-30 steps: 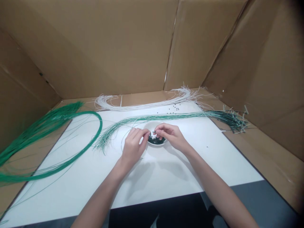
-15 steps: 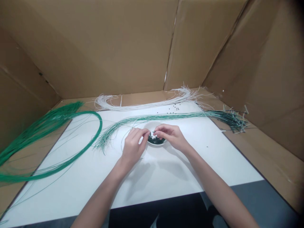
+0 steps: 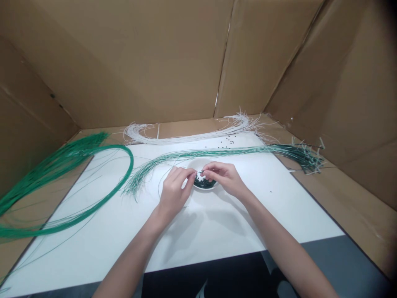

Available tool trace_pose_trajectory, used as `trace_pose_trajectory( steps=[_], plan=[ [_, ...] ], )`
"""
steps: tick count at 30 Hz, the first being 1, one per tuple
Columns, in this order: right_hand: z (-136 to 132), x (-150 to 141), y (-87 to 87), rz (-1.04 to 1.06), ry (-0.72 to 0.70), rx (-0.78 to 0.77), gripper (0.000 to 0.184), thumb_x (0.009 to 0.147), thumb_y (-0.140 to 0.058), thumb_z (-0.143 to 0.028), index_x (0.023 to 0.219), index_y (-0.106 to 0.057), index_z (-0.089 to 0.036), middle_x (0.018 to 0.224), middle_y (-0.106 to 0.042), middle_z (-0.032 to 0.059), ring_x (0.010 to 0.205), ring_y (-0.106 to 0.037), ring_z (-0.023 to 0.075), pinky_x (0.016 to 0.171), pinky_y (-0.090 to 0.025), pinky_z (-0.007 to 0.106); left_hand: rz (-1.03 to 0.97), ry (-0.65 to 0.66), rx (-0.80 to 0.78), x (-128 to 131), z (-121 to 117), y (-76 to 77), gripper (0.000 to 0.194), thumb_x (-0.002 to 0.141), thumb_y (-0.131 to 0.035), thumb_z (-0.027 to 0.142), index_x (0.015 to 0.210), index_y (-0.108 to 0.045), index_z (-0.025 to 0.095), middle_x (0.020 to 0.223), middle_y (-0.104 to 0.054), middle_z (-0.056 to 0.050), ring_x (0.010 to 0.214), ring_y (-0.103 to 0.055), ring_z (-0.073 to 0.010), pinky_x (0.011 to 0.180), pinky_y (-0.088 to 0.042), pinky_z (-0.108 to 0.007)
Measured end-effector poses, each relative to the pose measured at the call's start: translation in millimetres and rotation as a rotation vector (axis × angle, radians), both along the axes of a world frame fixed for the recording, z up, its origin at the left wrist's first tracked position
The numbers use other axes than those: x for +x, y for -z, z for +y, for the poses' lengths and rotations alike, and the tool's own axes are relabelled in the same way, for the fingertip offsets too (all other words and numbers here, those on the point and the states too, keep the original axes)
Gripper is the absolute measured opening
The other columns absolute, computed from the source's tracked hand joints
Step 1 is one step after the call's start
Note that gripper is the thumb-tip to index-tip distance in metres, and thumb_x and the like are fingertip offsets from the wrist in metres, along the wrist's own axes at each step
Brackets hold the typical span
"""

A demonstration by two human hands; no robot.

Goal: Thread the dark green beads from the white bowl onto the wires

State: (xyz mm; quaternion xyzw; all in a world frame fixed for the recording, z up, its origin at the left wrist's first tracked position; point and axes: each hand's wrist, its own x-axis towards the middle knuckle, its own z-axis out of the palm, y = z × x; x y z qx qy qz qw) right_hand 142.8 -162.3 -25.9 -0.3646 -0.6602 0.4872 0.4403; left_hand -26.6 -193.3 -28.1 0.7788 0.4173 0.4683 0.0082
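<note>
Right hand point(image 3: 225, 178) pinches a dark piece point(image 3: 201, 171) over the white bowl point(image 3: 198, 162), left hand point(image 3: 176, 188) pinched alongside.

left grip point(image 3: 176, 188), shifted slightly rightward, it seems

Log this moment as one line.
left hand: pinching thin strand; right hand: pinching dark bit; location: at bowl; contents: dark pieces; behind: green strands

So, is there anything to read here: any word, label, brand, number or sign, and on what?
None that I can read.
The cardboard walls, white bowl and white tabletop show no lettering.
A pale mark on the black area at the bottom edge is cut off; no letters can be made out.
</note>
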Motion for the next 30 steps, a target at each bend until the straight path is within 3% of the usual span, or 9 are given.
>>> trace_pose_trajectory(
  steps=[16, 24, 30],
  plan=[
    [0.2, 0.9, 0.7, -0.01, 0.036, 0.027, 0.02, 0.069, -0.061, -0.036, 0.076, -0.064, -0.016, 0.073, -0.063, 0.0026, 0.062, -0.056, 0.0116, 0.056, -0.048, 0.023, 0.035, -0.003, -0.006, -0.7, 1.0, 1.5, 0.007, 0.081, -0.049, 0.016, 0.083, -0.055, 0.018, 0.072, -0.06, -0.002, 0.067, -0.049, -0.0125, 0.066, -0.041, -0.026],
    [-0.3, 0.5, -2.4, -0.214, 0.02, 0.298, 0.014, 0.077, -0.055, -0.027, 0.079, -0.066, -0.019, 0.075, -0.065, 0.003, 0.067, -0.056, 0.0132, 0.061, -0.044, 0.025, 0.098, 0.005, 0.005, 1.2, 1.9, 5.0, 0.008, 0.081, -0.048, 0.015, 0.085, -0.055, 0.017, 0.074, -0.06, -0.003, 0.067, -0.048, -0.0132, 0.066, -0.04, -0.027],
    [-1.3, -0.1, -2.3, -0.212, 0.055, 0.296, 0.014, 0.077, -0.055, -0.028, 0.079, -0.066, -0.019, 0.076, -0.066, 0.0031, 0.069, -0.058, 0.0139, 0.061, -0.045, 0.025, 0.024, 0.021, -0.068, 4.1, 1.0, 7.3, 0.009, 0.081, -0.047, 0.015, 0.089, -0.053, 0.017, 0.077, -0.058, -0.003, 0.072, -0.05, -0.0127, 0.068, -0.042, -0.026]
  ],
)
